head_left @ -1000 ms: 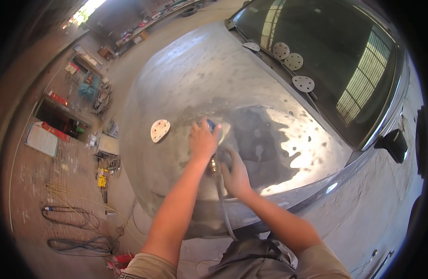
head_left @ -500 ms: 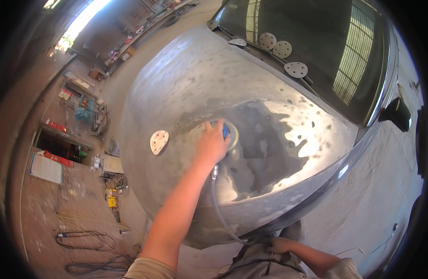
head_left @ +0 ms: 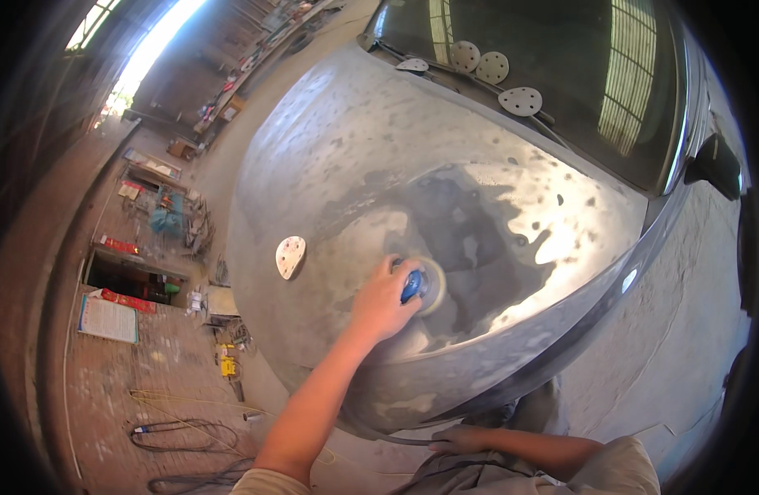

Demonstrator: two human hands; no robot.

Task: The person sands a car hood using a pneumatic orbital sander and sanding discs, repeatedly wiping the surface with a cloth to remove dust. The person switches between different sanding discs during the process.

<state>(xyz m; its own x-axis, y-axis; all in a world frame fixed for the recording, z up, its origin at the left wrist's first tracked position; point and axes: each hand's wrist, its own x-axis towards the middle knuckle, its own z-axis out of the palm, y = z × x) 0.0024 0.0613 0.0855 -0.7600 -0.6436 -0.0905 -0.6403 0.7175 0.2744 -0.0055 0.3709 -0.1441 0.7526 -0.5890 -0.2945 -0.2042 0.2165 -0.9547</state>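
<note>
My left hand point(head_left: 379, 304) is wrapped round the blue top of an air sander point(head_left: 411, 286). The sander's round pad rests on the grey, patchily sanded car hood point(head_left: 338, 136), at the edge of a dark patch point(head_left: 470, 256). Low in the view, by my waist, my right hand point(head_left: 456, 440) is closed around a grey air hose point(head_left: 402, 440); some of its fingers are hidden. A pale sanding disc with holes point(head_left: 290, 257) lies on the hood to the left of the sander.
Several more sanding discs point(head_left: 520, 101) lie along the base of the windshield point(head_left: 544, 41). A side mirror point(head_left: 715, 167) sticks out at right. On the left are coiled cables point(head_left: 185, 436), a yellow tool point(head_left: 227, 360) and a white board point(head_left: 108, 318).
My left hand has drawn the sander nearer to me across the hood and slightly right. My right hand has moved left onto the hose. The view has shifted a little.
</note>
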